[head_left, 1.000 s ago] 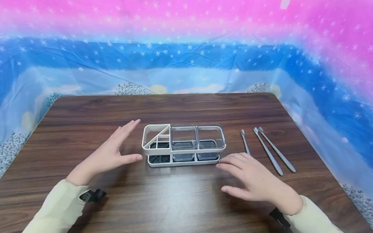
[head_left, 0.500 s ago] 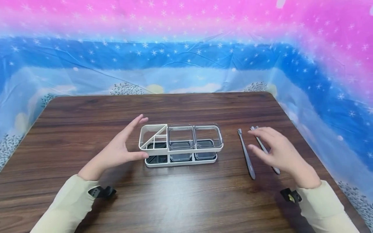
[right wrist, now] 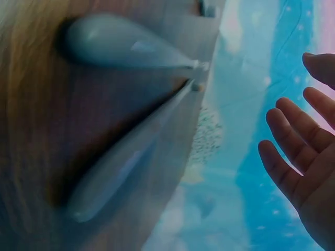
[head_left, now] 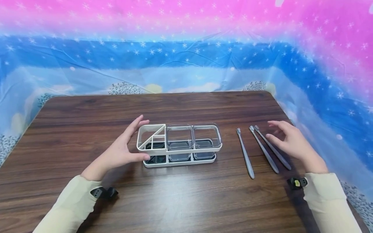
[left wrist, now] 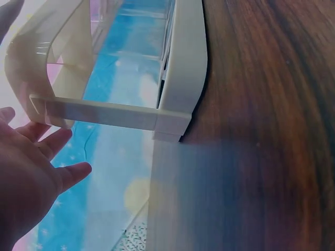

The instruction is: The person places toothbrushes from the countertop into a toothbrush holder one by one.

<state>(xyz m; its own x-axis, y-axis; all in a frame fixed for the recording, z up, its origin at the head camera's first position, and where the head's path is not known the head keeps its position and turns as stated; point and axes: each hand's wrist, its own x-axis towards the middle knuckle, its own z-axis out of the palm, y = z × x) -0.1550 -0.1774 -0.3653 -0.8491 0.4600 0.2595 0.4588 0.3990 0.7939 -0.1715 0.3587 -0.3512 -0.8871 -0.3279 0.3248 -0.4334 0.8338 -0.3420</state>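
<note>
A cream toothbrush holder stands upright on the table, with a divided section at its left end and two clear cups, the left cup and the right cup, in its frame. My left hand spreads around the left end, thumb at the front and fingers toward the back. In the left wrist view its fingertips are right at the holder's upper ring. My right hand hovers with loosely bent fingers, holding nothing, right of three grey toothbrushes: left, middle and right.
The dark wood table reaches back to a pink and blue snowflake cloth hung behind and at the sides. A black strap sits on the left wrist and another strap on the right.
My right hand has moved from the holder's right end across the toothbrushes to their right side, uncovering them. My left hand has come in closer to the holder's left end.
</note>
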